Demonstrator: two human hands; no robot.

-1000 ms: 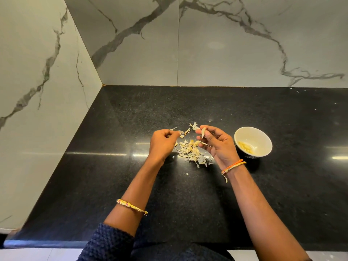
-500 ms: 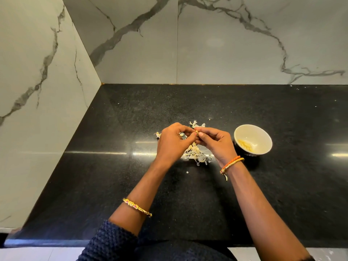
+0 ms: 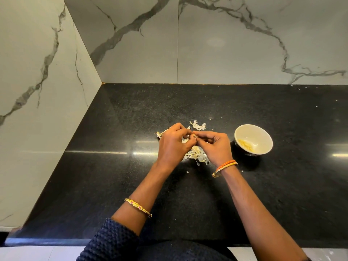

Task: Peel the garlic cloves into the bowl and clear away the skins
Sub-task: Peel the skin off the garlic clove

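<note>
Both hands' grips, left hand (image 3: 174,146) and right hand (image 3: 214,147), stay pinched together, seemingly on a garlic clove (image 3: 194,136).

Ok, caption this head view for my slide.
Both hands, left and right, pinch a garlic clove above loose skins, bowl alongside.

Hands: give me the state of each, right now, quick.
Left hand: fingers curled, pinching a garlic clove at the fingertips.
Right hand: fingers curled, pinching the same clove from the other side.
</note>
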